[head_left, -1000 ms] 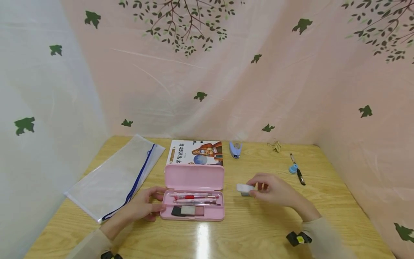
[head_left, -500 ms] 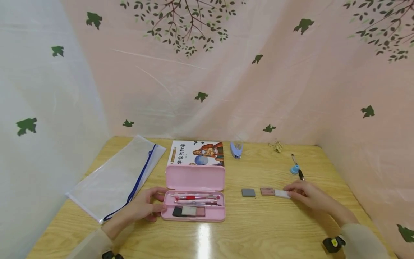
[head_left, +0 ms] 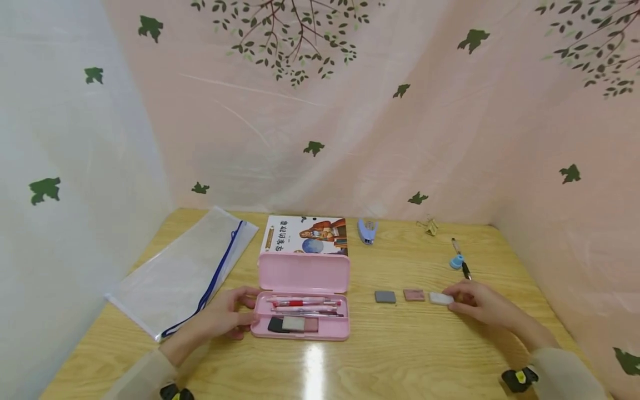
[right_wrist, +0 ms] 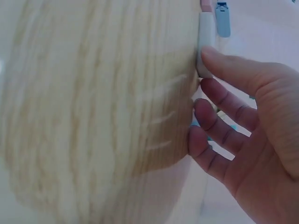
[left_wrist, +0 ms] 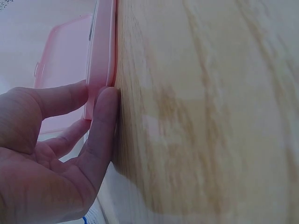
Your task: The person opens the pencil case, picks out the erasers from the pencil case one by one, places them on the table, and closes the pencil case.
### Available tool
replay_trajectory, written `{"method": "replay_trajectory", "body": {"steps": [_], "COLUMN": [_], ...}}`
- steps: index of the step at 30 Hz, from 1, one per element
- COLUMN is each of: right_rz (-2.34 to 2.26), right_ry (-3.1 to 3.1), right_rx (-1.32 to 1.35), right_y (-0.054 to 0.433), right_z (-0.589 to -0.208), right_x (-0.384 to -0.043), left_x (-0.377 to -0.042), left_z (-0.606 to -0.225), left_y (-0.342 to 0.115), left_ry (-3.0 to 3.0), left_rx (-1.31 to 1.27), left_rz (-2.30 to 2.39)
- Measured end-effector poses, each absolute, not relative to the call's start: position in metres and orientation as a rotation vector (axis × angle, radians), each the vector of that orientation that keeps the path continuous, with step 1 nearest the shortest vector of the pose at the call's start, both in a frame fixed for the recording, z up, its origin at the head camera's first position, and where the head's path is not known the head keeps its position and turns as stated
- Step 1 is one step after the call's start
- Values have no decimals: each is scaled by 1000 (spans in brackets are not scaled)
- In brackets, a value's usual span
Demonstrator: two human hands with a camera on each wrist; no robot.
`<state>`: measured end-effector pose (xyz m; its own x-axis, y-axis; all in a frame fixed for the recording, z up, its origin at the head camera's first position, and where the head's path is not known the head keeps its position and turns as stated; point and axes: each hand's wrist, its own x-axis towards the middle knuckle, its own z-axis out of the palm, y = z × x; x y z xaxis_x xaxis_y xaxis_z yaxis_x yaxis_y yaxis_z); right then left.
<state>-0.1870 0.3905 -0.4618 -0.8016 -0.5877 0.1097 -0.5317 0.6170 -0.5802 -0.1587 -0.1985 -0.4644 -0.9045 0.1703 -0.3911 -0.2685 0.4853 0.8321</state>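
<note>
A pink pencil case (head_left: 304,273) stands with its lid raised, holding several pens (head_left: 302,304) and a row of black, white and pink erasers (head_left: 293,324). My left hand (head_left: 223,315) grips its left end, thumb and fingers on the case wall (left_wrist: 102,56) in the left wrist view. On the table to the right lie a grey eraser (head_left: 385,297), a pink eraser (head_left: 414,295) and a white eraser (head_left: 440,299), spaced apart in a row. My right hand (head_left: 482,305) pinches the white one's right end; the right wrist view shows the thumb on that eraser (right_wrist: 204,35).
Behind the case lies a picture book (head_left: 305,234); a clear zip pouch (head_left: 175,272) is at left. A blue stapler-like tool (head_left: 367,232), a gold binder clip (head_left: 430,226), a small blue cone-shaped item (head_left: 456,262) and a black pen (head_left: 466,270) lie farther back.
My right hand has carried the white eraser from above the grey one rightward and down onto the table. It then shifted slightly right, opening a gap beside the pink eraser. My left hand stayed.
</note>
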Motion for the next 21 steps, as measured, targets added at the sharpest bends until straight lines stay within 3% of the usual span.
{"method": "replay_trajectory", "body": {"steps": [12, 21], "right_rz": [-943, -1048], "right_ry": [2949, 2802], "right_rx": [-883, -1215], "right_y": [344, 266], "right_z": [-436, -420], "right_x": [-171, -163], "left_x": [-156, -157], "left_z": [-459, -461], "left_y": [-201, -202], "left_ry": [2315, 2283], "left_rx": [-69, -19], "left_rz": [1385, 1418]}}
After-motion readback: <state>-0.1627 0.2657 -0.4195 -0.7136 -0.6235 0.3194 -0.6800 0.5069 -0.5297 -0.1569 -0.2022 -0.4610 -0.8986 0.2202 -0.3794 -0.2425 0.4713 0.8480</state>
